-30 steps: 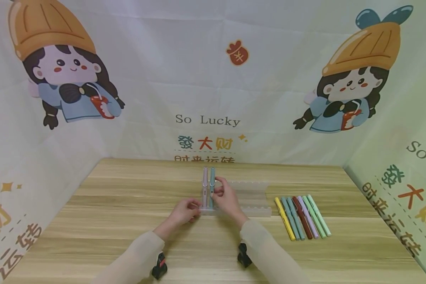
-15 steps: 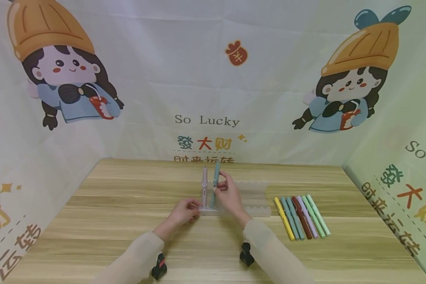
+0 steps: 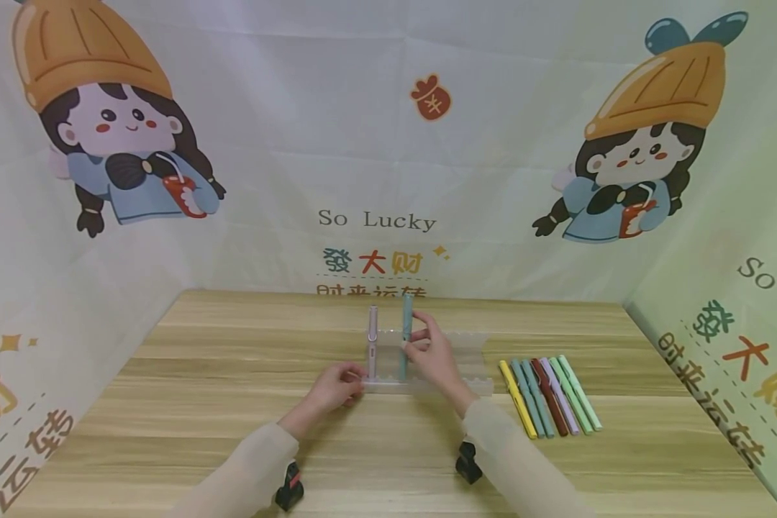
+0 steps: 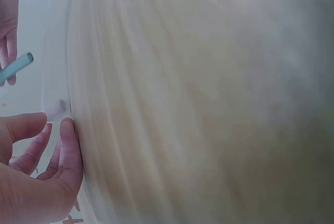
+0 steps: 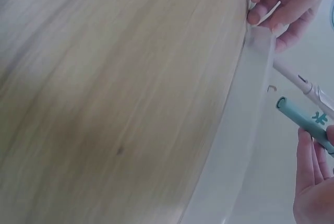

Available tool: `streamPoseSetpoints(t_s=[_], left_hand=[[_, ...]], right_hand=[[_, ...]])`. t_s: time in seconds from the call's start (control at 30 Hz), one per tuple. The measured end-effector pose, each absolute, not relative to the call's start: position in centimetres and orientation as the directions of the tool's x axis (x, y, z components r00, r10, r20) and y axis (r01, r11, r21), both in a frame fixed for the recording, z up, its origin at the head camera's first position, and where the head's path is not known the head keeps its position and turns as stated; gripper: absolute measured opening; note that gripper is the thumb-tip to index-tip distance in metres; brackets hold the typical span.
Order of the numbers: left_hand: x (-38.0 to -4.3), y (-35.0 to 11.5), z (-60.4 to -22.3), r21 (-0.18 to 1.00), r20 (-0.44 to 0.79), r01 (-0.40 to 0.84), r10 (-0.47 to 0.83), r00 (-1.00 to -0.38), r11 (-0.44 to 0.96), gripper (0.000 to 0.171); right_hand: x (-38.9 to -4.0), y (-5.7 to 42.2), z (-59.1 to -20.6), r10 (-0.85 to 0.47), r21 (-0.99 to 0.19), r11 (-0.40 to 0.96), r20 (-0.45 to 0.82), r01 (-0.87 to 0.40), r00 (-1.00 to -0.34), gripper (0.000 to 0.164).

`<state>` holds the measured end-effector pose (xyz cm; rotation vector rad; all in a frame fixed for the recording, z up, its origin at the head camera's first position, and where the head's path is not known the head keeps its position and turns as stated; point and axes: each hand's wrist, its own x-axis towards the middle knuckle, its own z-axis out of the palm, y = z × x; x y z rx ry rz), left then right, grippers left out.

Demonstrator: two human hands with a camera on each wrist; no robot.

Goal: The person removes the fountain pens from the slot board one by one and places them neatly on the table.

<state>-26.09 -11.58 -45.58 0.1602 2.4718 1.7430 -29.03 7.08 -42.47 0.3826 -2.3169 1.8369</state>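
Observation:
My right hand point(image 3: 432, 355) pinches a teal pen point(image 3: 407, 316) and holds it upright over the clear plastic pen rack point(image 3: 453, 387). In the right wrist view the lower end of the teal pen point(image 5: 297, 113) is free, above the rack's front strip point(image 5: 229, 145). A pale pink pen point(image 3: 373, 338) stands upright at the left end of the rack. My left hand point(image 3: 335, 385) grips that left end; the left wrist view shows the thumb and fingers point(image 4: 70, 151) at its corner.
To the right of the rack, several capped pens lie side by side on the wooden table point(image 3: 233, 360): a yellow pen point(image 3: 518, 399), teal ones, a dark red pen point(image 3: 550, 397), a lilac pen point(image 3: 561, 397) and light green ones. A printed cloth point(image 3: 298, 144) hangs behind.
My right hand has lifted the teal pen from beside the pink pen and moved it to the right along the rack. The left hand has stayed at the rack's left end.

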Motion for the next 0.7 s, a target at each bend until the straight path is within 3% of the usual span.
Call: streamPoseSetpoints(t_s=[0.2,0.47,0.7], left_hand=[[-26.3,-11.6,-45.9,0.951,-0.037,0.010,0.147,-0.988,0.308,0.015],[-26.3,-11.7,-45.9,0.947,-0.027,0.025,0.158,-0.987,0.319,0.016],[-30.0,-13.3,-51.4,0.953,0.063,0.133,0.253,-0.965,0.271,0.016]], right_hand=[[-29.2,9.0,-42.9,-0.149,-0.910,0.194,0.343,-0.368,-0.927,0.054],[-28.5,10.6,-41.8,-0.109,-0.909,0.303,0.264,-0.286,-0.958,0.055],[-28.1,12.2,-41.7,-0.144,-0.886,0.358,0.259,-0.294,-0.955,0.054]])
